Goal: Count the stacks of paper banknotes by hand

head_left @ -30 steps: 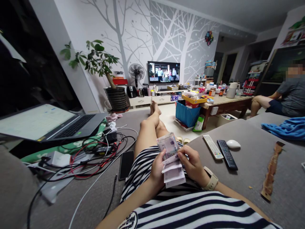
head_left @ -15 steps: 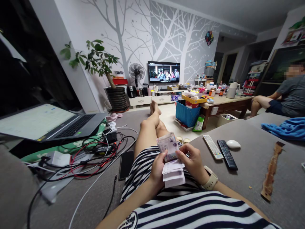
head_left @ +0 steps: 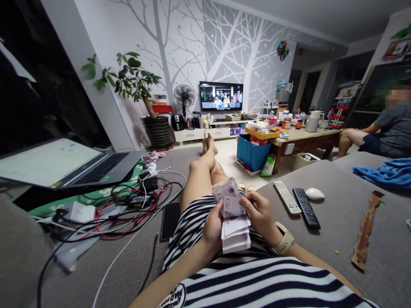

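A stack of banknotes [head_left: 229, 197] is held over my lap, with several notes hanging folded down toward me below my fingers. My left hand [head_left: 212, 229] is closed around the left side of the stack, its thumb lying on top of the notes. On the other side my right hand [head_left: 259, 216], with a pale watch on the wrist, pinches the right edge of the top note between thumb and finger. The striped clothing [head_left: 257, 282] covers my lap beneath both hands.
To the left lie a phone [head_left: 170, 221], tangled cables [head_left: 128, 209] and an open laptop [head_left: 99, 171]. On the right are a white remote [head_left: 287, 197], a black remote [head_left: 306, 208], a white mouse [head_left: 314, 194] and a brown strip [head_left: 367, 231]. A person [head_left: 393, 124] sits far right.
The top note in the stack has shifted under my right thumb and shows a different face. The hanging notes have moved slightly right. Both hands stay nearly in place.
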Demonstrator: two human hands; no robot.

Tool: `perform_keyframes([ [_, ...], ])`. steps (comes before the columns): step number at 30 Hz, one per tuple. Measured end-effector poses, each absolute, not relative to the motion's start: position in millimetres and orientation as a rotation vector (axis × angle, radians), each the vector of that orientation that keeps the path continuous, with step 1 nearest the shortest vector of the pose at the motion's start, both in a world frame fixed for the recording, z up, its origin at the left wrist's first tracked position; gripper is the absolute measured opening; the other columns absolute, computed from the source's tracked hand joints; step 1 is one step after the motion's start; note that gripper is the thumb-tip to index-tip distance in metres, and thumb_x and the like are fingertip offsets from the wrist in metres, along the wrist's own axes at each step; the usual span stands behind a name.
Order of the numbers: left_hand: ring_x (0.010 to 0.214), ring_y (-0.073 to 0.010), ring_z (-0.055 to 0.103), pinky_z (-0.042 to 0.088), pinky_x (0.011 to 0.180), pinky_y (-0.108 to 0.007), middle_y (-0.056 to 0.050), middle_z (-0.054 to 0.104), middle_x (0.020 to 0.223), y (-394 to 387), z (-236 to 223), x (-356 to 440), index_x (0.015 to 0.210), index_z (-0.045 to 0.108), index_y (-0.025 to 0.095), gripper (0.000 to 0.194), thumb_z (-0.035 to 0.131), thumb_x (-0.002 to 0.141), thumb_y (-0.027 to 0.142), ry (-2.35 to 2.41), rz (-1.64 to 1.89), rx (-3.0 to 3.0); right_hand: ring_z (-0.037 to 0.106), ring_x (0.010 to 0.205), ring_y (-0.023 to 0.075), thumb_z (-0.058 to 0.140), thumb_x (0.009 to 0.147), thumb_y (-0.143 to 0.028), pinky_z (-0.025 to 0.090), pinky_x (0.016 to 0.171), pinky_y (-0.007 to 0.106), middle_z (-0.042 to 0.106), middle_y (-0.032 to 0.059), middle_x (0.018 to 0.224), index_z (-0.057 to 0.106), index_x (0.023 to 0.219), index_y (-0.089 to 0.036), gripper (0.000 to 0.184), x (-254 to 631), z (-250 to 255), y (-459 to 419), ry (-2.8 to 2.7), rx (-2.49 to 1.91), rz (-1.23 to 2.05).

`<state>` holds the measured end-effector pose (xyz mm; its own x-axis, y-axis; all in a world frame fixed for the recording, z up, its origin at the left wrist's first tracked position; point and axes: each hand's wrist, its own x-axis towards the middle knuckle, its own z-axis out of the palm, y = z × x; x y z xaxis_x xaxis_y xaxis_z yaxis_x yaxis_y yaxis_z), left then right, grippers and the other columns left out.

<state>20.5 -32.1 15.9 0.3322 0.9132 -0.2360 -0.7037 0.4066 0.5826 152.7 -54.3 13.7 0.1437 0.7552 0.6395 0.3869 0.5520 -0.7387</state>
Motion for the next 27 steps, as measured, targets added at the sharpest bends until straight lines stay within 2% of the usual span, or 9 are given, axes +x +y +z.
perform_keyframes([
  [3,0.128,-0.0316,0.058,0.052,0.102,-0.047,-0.005,0.078,0.103,-33.6,17.3,19.7,0.108,0.07,0.022,0.03,0.047,0.093,0.031,0.583,1.087,0.409,0.046,0.059,0.0139,0.056,0.094,-0.036,0.036,0.057,0.027,0.052,-0.0022,0.062,0.054,0.069,-0.02,0.03,152.4,14.8,-57.9,-1.513,-0.987,0.341],
  [8,0.123,-0.0295,0.062,0.052,0.1,-0.048,-0.001,0.079,0.096,-32.6,16.1,18.1,0.115,0.068,0.028,0.032,0.046,0.093,0.033,0.614,1.071,0.441,0.047,0.059,0.0145,0.054,0.096,-0.038,0.035,0.056,0.027,0.052,-0.0017,0.063,0.054,0.071,-0.02,0.031,152.0,14.1,-59.7,-1.538,-0.963,0.348],
  [13,0.124,-0.0305,0.062,0.053,0.098,-0.046,0.0,0.077,0.108,-29.6,14.2,17.9,0.112,0.07,0.026,0.031,0.05,0.092,0.04,0.585,1.087,0.444,0.045,0.059,0.0142,0.052,0.097,-0.036,0.033,0.056,0.027,0.052,-0.0019,0.063,0.054,0.072,-0.02,0.03,151.2,12.2,-58.9,-1.537,-0.934,0.365],
  [17,0.121,-0.0282,0.064,0.054,0.098,-0.044,0.0,0.079,0.102,-29.4,16.9,17.5,0.108,0.07,0.025,0.03,0.045,0.095,0.035,0.61,1.09,0.439,0.044,0.058,0.0139,0.053,0.097,-0.034,0.031,0.056,0.027,0.052,-0.0025,0.063,0.054,0.072,-0.02,0.028,150.6,11.4,-58.4,-1.543,-0.909,0.374],
  [20,0.12,-0.0291,0.065,0.055,0.097,-0.046,0.001,0.079,0.102,-31.4,21.8,17.1,0.11,0.069,0.026,0.029,0.046,0.094,0.035,0.61,1.095,0.455,0.045,0.059,0.014,0.052,0.097,-0.034,0.032,0.057,0.027,0.052,-0.0025,0.063,0.054,0.073,-0.02,0.028,150.1,12.2,-58.5,-1.545,-0.908,0.378],
  [24,0.12,-0.0321,0.064,0.056,0.097,-0.051,0.0,0.077,0.112,-33.6,26.7,16.6,0.112,0.067,0.029,0.028,0.05,0.092,0.039,0.591,1.091,0.473,0.045,0.059,0.0142,0.053,0.097,-0.035,0.032,0.056,0.027,0.052,-0.0024,0.063,0.055,0.073,-0.02,0.029,148.8,15.7,-58.4,-1.534,-0.92,0.38],
  [27,0.117,-0.0313,0.066,0.056,0.097,-0.05,-0.003,0.079,0.105,-32.0,24.5,16.1,0.107,0.069,0.027,0.025,0.051,0.091,0.033,0.59,1.089,0.461,0.046,0.058,0.0144,0.048,0.099,-0.038,0.034,0.057,0.027,0.054,-0.0012,0.062,0.057,0.069,-0.02,0.036,147.8,18.1,-57.7,-1.537,-0.898,0.407],
])
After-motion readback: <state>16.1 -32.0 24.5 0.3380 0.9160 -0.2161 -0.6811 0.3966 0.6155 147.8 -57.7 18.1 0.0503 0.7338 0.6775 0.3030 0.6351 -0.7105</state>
